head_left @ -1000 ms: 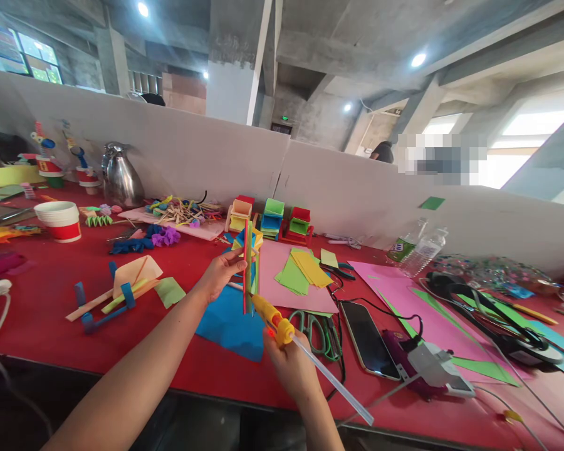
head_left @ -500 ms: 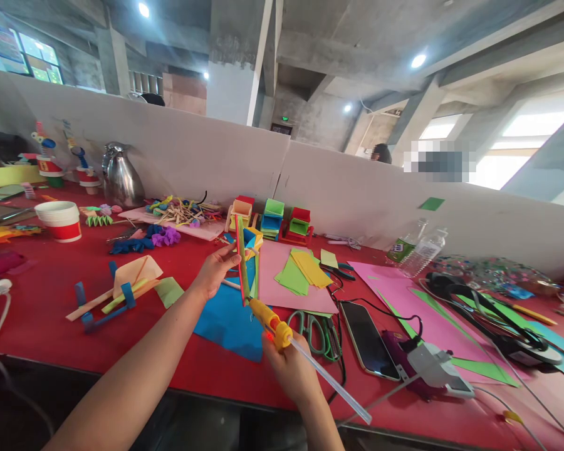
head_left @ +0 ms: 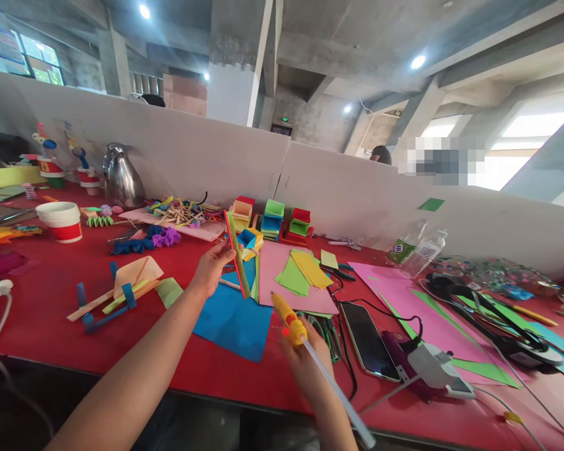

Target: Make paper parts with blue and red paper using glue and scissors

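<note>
My left hand point(head_left: 211, 268) is closed on a thin green and red strip point(head_left: 236, 254), held up on a slant above a blue paper sheet point(head_left: 232, 319). My right hand point(head_left: 307, 363) grips a yellow and orange glue gun point(head_left: 289, 319) with a clear glue stick point(head_left: 338, 394) poking out of its back. The gun's tip points up and left and sits a little apart from the strip's lower end. The right hand is blurred by motion.
On the red table point(head_left: 42, 300) lie a pink sheet point(head_left: 282, 275), green and yellow paper pieces point(head_left: 303, 269), green scissors point(head_left: 326, 332), a phone point(head_left: 369, 338) and cables. Coloured paper boxes point(head_left: 272, 219), a steel kettle point(head_left: 120, 175), paper cups point(head_left: 61, 219) and plastic bottles point(head_left: 416, 247) stand further back.
The glue gun has pulled away from the strip, down and to the right. My left hand has tilted the strip so its top leans left.
</note>
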Action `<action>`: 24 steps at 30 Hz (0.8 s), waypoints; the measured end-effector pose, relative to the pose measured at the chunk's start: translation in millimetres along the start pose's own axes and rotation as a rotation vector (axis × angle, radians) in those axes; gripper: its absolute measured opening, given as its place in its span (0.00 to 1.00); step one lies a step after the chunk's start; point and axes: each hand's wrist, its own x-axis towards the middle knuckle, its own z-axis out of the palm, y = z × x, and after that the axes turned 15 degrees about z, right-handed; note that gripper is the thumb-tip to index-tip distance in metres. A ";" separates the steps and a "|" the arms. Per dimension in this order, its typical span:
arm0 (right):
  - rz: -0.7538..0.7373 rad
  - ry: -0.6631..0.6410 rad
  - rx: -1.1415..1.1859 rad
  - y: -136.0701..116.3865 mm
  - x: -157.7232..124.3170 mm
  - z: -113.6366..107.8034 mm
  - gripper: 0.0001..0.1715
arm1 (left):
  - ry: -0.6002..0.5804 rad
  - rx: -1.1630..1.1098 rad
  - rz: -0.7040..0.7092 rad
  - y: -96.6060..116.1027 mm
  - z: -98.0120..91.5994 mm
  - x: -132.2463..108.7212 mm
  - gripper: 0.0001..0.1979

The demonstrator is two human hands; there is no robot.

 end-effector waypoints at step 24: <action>0.239 -0.064 -0.550 -0.4 105.3 -23.7 0.29 | -0.218 -0.082 -0.206 -14.5 13.8 -13.4 0.26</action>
